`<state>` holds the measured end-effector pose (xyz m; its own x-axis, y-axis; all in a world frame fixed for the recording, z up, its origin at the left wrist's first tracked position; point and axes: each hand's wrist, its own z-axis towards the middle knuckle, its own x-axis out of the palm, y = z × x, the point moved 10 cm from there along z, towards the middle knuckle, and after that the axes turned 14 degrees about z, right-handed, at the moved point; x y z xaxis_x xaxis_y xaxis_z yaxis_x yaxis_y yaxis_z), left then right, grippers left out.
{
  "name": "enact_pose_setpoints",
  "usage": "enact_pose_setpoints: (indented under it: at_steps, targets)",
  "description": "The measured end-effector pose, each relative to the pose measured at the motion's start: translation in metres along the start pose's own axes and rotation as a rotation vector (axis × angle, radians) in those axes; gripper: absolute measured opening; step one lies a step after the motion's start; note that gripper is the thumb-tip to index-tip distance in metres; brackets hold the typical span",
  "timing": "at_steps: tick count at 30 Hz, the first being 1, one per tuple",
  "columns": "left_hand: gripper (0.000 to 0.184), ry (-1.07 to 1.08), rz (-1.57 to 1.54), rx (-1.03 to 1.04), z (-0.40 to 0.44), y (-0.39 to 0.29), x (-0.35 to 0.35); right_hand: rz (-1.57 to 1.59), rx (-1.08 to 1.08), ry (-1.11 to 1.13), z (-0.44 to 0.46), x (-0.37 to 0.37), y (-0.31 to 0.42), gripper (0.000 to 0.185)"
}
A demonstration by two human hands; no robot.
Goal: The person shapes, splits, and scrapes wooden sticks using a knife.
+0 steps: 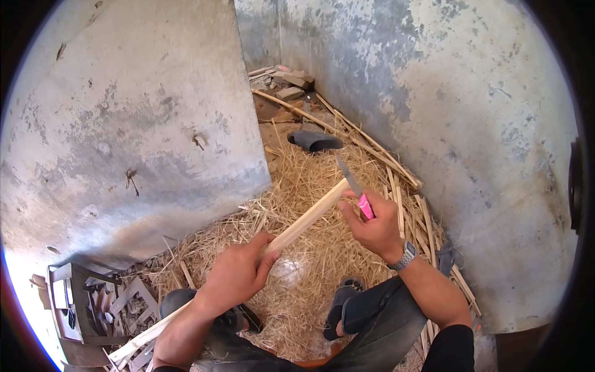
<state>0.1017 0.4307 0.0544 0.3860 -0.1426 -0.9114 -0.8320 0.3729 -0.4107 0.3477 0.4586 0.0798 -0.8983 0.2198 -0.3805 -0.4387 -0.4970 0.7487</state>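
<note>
My left hand [238, 270] is wrapped round a pale split bamboo strip [310, 217]. The strip slants from beneath my left forearm up to its far end near the middle of the view. In my right hand [375, 229] is a knife [365, 208] with a pink handle, and its blade points up and away. The blade lies by the strip's far end; whether its edge touches the bamboo I cannot tell. A watch sits on my right wrist. Part of the strip is hidden by my left hand and arm.
Straw-like shavings [297, 167] cover the floor between my sandalled feet. Long bamboo strips [427, 242] lie along the right wall. A dark curved piece [315, 141] and bricks [291, 87] are farther back. At lower left stands a dark frame [80, 304] beside scraps.
</note>
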Motion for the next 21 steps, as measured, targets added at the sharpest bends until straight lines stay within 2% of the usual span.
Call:
enact_pose_setpoints:
  at_steps: [9,13,15,19,21]
  targets:
    - [0.026,-0.036,0.056,0.024,0.000,0.001,0.004,0.069,-0.117,0.003,0.004,0.013,0.009,0.019]
    - [0.026,-0.029,0.067,0.014,-0.003,-0.001,0.004,0.002,-0.039,0.100,0.002,0.018,0.001,0.016]
    - [0.027,-0.047,0.079,0.027,-0.003,-0.003,0.002,0.054,-0.146,0.045,0.001,0.017,0.005,0.017]
    - [0.028,-0.031,0.063,0.023,-0.003,-0.005,0.003,0.036,-0.154,0.050,0.000,0.017,0.003,0.015]
    - [0.027,0.008,0.115,0.066,-0.003,-0.007,0.009,-0.009,-0.078,0.098,0.000,0.020,-0.001,0.013]
